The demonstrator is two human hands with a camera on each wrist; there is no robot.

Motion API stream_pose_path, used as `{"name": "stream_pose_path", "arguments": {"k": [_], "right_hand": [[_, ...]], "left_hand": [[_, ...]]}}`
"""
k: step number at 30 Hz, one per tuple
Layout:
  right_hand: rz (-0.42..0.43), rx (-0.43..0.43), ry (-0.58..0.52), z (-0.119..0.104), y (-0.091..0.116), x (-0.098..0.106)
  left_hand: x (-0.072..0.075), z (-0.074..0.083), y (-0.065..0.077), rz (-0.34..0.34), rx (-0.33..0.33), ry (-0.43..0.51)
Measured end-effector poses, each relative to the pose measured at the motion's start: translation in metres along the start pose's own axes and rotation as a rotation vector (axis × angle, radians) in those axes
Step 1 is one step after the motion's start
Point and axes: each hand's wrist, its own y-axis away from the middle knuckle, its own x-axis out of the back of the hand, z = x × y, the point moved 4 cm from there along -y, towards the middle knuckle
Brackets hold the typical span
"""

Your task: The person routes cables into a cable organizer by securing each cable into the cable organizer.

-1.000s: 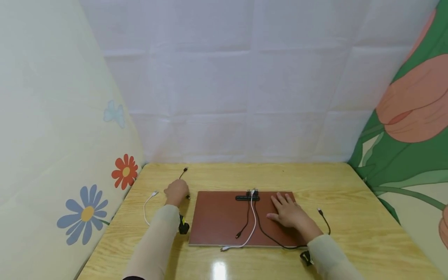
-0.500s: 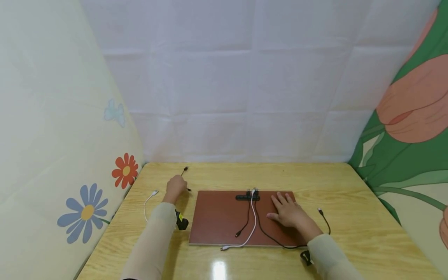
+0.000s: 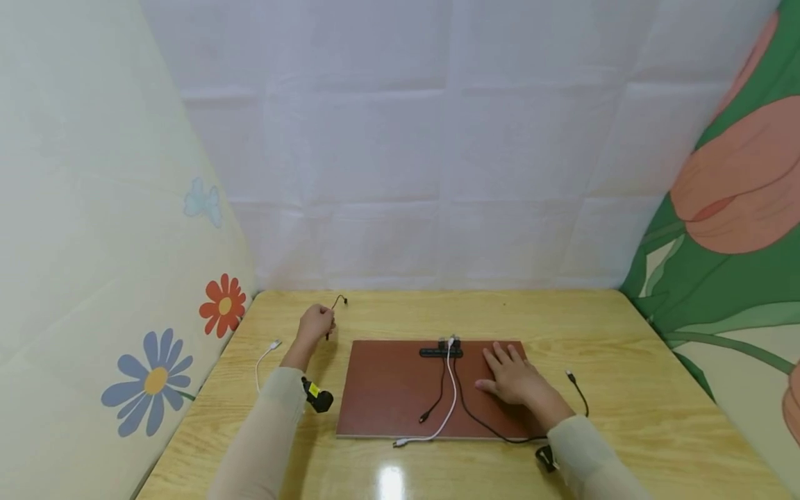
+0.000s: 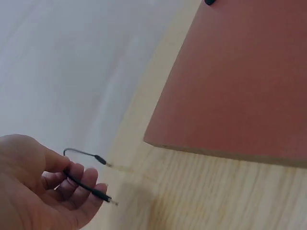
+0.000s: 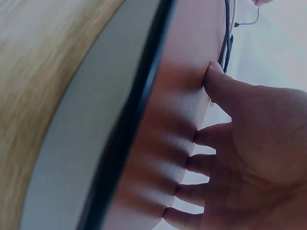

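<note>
My left hand (image 3: 317,323) pinches a short black cable (image 4: 82,185) between thumb and fingers, above the table to the left of the board. Both plug ends of that cable hang free of the hand. On the right part of the reddish-brown board (image 3: 381,389) my right hand (image 3: 517,380) rests with its fingers spread and fingertips touching the surface. A black strip (image 3: 440,353) lies at the board's back edge, with plugs at it. From there a white cable (image 3: 454,389) and black cables (image 3: 471,411) run forward across the board.
A white cable (image 3: 257,364) lies on the wooden table (image 3: 562,319) at the left, partly behind the left sleeve. Right of the board, a black cable end (image 3: 576,384) sticks out past the right wrist. A white cloth (image 3: 400,153) hangs behind the table.
My left hand has lifted and moved slightly away from me, raising the short black cable, whose far end now bends over. The right hand stays in place on the board.
</note>
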Motion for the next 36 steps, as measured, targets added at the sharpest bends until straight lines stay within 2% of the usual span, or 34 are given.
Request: {"name": "stream_pose_path", "arguments": {"k": [8, 18, 27, 36], "right_hand": [[0.010, -0.002, -0.003, -0.003, 0.001, 0.002], [0.016, 0.002, -0.011, -0.002, 0.002, 0.001], [0.029, 0.005, -0.012, 0.000, -0.001, 0.003], [0.019, -0.006, -0.020, -0.001, -0.003, 0.004]], "left_hand": [[0.001, 0.021, 0.008, 0.011, -0.059, 0.081], [-0.004, 0.051, 0.031, 0.009, -0.142, 0.122], [-0.015, 0.066, 0.057, -0.041, -0.191, 0.161], [-0.029, 0.074, 0.077, -0.128, -0.222, 0.263]]}}
